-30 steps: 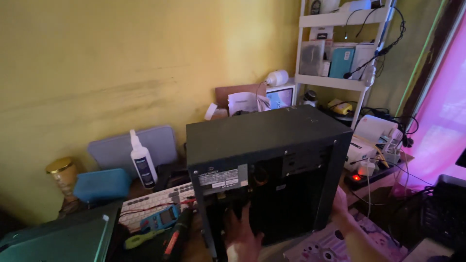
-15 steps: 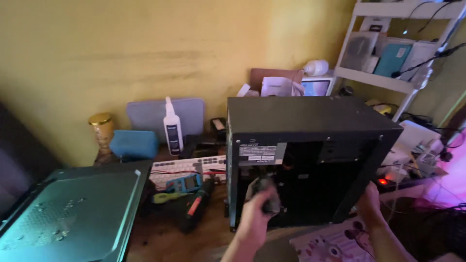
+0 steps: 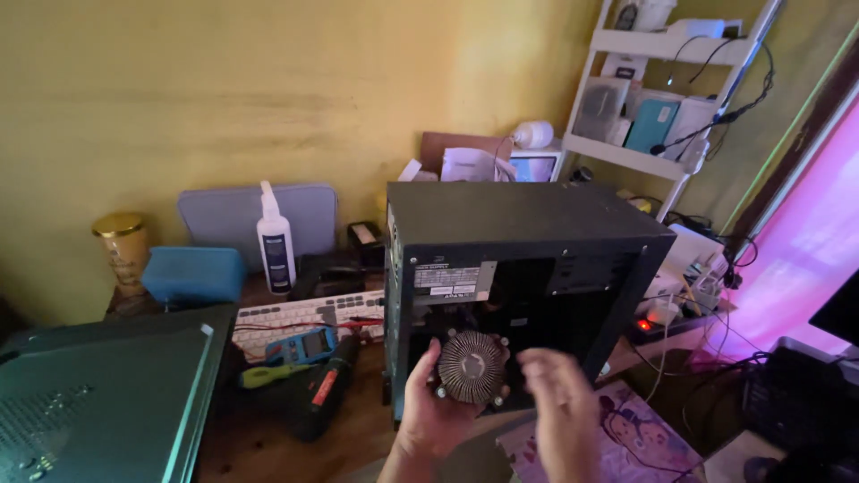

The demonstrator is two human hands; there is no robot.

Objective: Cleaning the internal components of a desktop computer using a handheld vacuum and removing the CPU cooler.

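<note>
My left hand (image 3: 429,413) holds a round finned metal heatsink (image 3: 471,367) in front of the open side of a black computer case (image 3: 519,241) that stands upright on the desk. My right hand (image 3: 559,407) hovers just right of the heatsink, blurred, fingers apart and holding nothing. The case's inside is dark, with a labelled power supply (image 3: 452,279) at its upper left.
Left of the case lie a white keyboard (image 3: 304,317), a blue multimeter (image 3: 302,344), a screwdriver (image 3: 264,376) and a black-and-red power tool (image 3: 322,394). The removed side panel (image 3: 98,394) rests at the far left. A white bottle (image 3: 276,241), a blue box (image 3: 194,273) and a shelf (image 3: 667,98) stand behind.
My left hand has drawn the heatsink out of the case and now holds it in front. My right hand left the case's right edge and came toward the heatsink.
</note>
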